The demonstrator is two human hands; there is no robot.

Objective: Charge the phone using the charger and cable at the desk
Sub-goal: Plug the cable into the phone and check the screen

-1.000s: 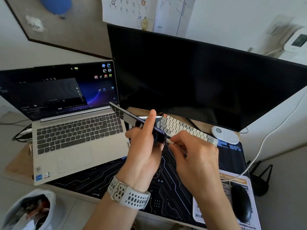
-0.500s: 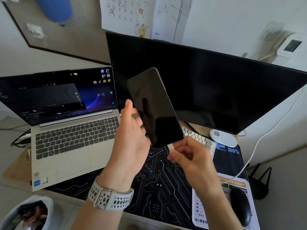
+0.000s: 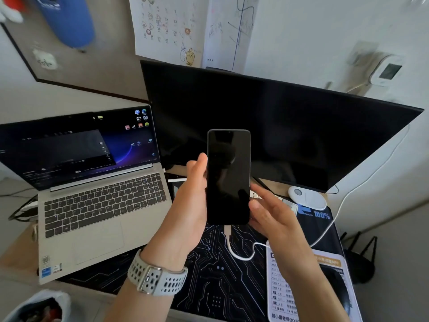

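Monitor [image 3: 278,126] close behind, laptop [image 3: 97,205] left; desk mat [image 3: 209,275] open below.

One head-worn wide-angle view looks forward and down, close above a desk mat [image 3: 209,287], facing the monitor [image 3: 290,126].

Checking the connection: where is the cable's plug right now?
Centre of the head view, the plug sits in the bottom edge of the phone, above the desk mat, between both hands.

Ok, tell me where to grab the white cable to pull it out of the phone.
Pinch the rigid plug just under the phone, coming from below on the right. The cable hangs slack there, and the left hand already steadies the upright phone.
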